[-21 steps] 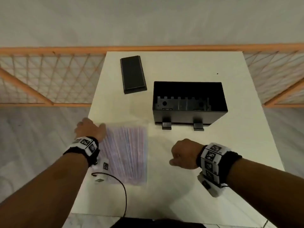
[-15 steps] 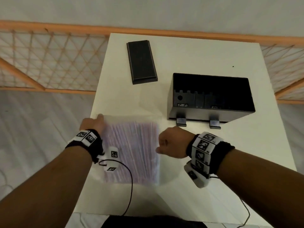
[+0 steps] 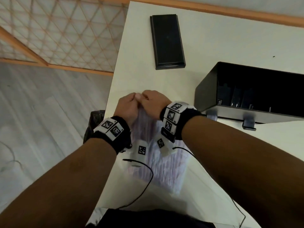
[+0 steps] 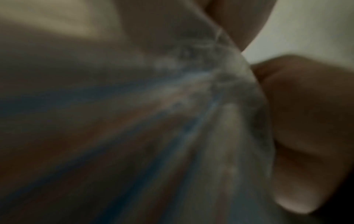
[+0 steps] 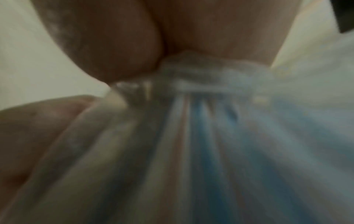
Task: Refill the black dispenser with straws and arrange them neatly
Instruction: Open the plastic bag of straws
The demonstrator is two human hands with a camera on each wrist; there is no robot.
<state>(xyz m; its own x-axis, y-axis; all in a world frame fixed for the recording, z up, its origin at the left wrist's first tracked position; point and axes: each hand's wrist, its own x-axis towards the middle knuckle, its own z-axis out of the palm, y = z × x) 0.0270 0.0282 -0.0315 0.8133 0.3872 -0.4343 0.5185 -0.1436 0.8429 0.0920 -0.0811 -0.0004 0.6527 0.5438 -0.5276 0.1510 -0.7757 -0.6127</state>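
A clear plastic bag of striped straws lies on the white table, its far end lifted. My left hand and right hand meet knuckle to knuckle at that end and both pinch the bag's top edge. The wrist views show the gathered plastic squeezed between thumb and fingers, blue and pale straws fanning below. The black dispenser stands open-topped to the right, with no straws visible inside. Its flat black lid lies apart at the back.
The table's left edge runs just beside my left wrist, with a dark bag on the floor under it. An orange lattice railing stands behind. Thin black cables trail over the table's near part.
Both hands came together at the far end of the straw bag and took hold of it, lifting that end. Before, the left hand lay at its corner and the right hung as a fist beside it.
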